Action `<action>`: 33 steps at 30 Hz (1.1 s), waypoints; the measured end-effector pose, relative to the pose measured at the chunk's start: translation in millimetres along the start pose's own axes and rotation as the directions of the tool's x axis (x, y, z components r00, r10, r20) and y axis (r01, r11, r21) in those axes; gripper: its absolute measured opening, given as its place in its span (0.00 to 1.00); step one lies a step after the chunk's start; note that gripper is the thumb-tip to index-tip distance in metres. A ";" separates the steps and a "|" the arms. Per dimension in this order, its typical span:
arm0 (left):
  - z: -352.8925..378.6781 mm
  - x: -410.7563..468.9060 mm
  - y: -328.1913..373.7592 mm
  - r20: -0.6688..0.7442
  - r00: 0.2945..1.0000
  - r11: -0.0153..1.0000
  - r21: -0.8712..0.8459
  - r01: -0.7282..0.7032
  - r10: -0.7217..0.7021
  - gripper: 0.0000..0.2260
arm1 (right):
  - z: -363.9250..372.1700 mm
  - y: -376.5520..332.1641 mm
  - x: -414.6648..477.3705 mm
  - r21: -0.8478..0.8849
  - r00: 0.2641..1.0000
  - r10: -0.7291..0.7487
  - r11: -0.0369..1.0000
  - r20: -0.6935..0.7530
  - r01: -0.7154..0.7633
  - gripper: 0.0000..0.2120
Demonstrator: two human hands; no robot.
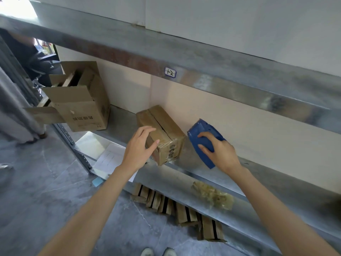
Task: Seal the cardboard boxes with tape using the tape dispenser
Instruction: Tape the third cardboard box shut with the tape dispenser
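On the metal shelf (184, 174), mid-frame, sits the small cardboard box (166, 122), flaps closed but top seam (160, 124) looks untaped. Its long axis and the seam run far-left to near-right. Left hand (140, 146) grips the box's near-left corner, fingers curled over the top edge, thumb on the near end face. Tape dispenser (203, 130), blue, is just right of the box, not touching it. Right hand (219, 152) is clamped on it, fingers wrapped across the body; which end faces the box I can't tell. Key relation: the seam lies left of the dispenser, and the right hand is the nearer to the seam's near end. My read: next move is swinging the dispenser left onto 1 end of the seam and running along that axis while the left hand steadies. Writing: dark round print (170, 152) on the box's near end, unreadable. A handwritten tag (170, 72) on the upper beam looks like "1-2", not certain. A larger open box (81, 108) far left carries upside-down Chinese print, illegible. Flattened cardboard (166, 202) lies on the floor under the shelf, and a clear bag (212, 194) sits on the near-right shelf lip.
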State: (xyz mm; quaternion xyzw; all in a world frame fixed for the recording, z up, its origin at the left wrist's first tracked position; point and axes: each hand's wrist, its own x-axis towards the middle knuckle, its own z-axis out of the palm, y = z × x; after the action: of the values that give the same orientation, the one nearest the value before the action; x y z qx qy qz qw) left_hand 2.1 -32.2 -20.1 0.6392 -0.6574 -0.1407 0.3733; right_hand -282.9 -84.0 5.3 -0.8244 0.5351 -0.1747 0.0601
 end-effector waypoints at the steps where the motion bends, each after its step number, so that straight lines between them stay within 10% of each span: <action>1: 0.0 1.4 2.3 -0.001 1.000 1.000 -0.010 -0.015 0.015 0.17 | -2.9 -3.5 -1.3 0.045 0.998 -0.037 0.998 0.046 0.035 0.14; 18: -29.8 7.3 18.8 0.454 0.888 0.889 -0.434 0.148 0.074 0.21 | -19.6 -64.5 -25.2 0.046 0.871 -0.453 0.891 0.190 0.453 0.18; 33: -18.7 -7.2 13.2 0.384 0.920 0.835 -0.477 0.274 -0.082 0.08 | -20.9 -64.7 -36.7 0.120 0.843 -0.440 0.897 0.308 0.425 0.20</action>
State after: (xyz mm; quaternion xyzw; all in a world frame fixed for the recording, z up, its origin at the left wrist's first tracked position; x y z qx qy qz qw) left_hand 4.2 -18.0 -0.9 0.5379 -0.5863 -0.4589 0.3954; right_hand -248.0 -21.8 35.0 -0.9393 0.3137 -0.0570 0.1266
